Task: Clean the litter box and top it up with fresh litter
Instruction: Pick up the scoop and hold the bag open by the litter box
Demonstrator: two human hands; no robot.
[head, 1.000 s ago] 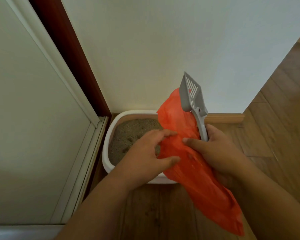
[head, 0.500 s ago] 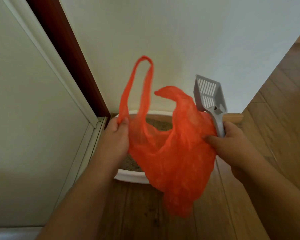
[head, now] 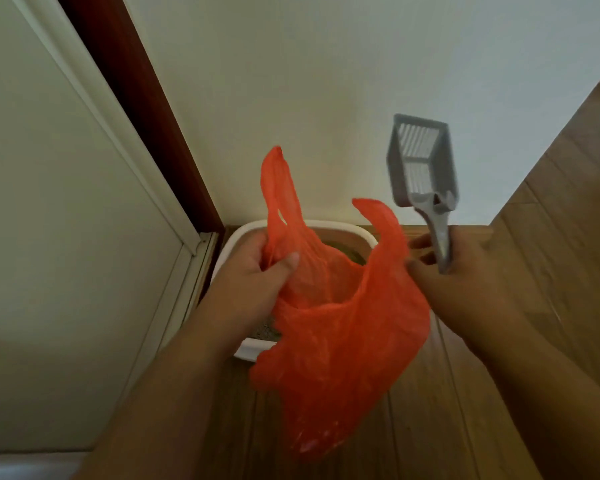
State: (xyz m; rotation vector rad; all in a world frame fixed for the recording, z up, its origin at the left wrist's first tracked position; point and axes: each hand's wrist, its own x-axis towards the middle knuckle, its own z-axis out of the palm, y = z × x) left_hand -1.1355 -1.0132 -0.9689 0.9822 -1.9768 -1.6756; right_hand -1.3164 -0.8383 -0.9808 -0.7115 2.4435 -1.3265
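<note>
An orange plastic bag [head: 340, 341] hangs with its mouth spread, held above the near end of the white litter box [head: 329, 226]. My left hand [head: 257, 275] grips the bag's left handle and rim. My right hand [head: 461, 271] holds the handle of a grey slotted litter scoop [head: 421, 164], which points up, and its fingers also touch the bag's right rim. Grey-brown litter [head: 355, 256] shows through the gap above the bag; most of the box is hidden behind it.
The litter box sits on a wooden floor [head: 551, 237] in a corner, against a white wall [head: 326, 81]. A white door panel [head: 49, 220] with a dark red frame [head: 142, 109] stands close on the left.
The bag was bunched between both hands, then pulled apart. Now its mouth is spread wide, its left handle loop has dropped, and the scoop has moved right and up.
</note>
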